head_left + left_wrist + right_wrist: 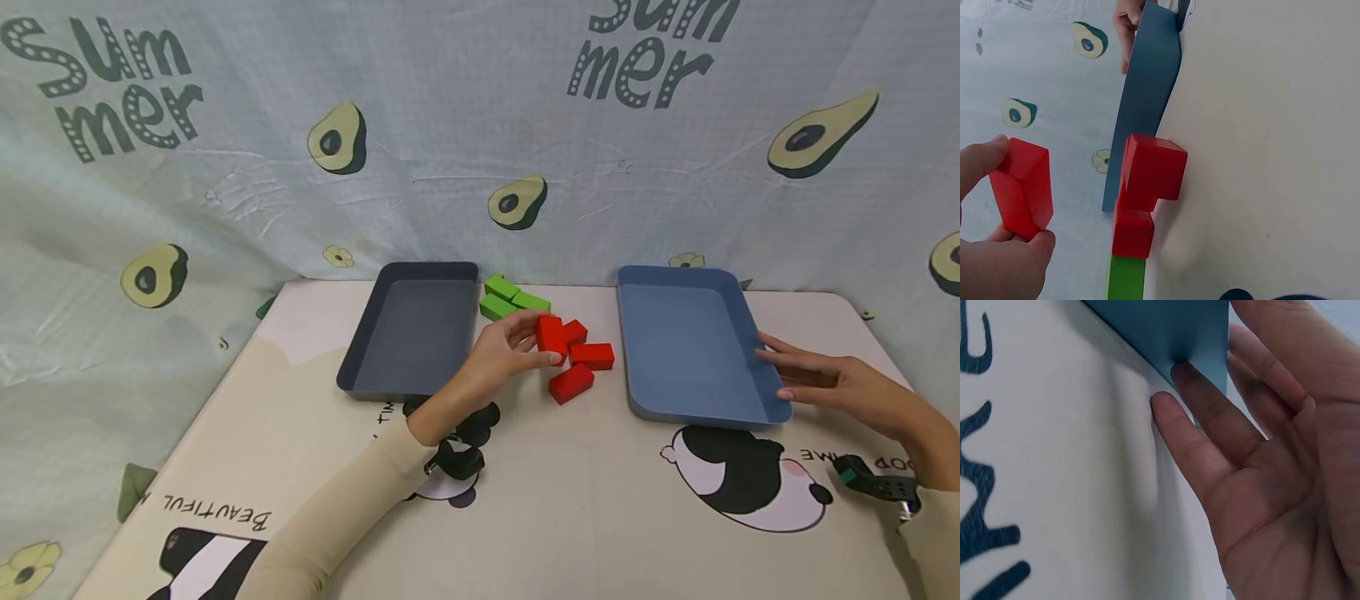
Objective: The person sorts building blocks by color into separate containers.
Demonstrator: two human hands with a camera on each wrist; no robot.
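Curtain (435,100) backs bench (570,500). Left fingers (1041,247) pinch block (551,333), long axis toward far edge; right fingers (1216,412), spread, touch blue tray (705,415).

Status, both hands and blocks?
Left hand pinches red block, aloft. Right hand touches right side of blue tray. Three more red blocks between held block and tray.
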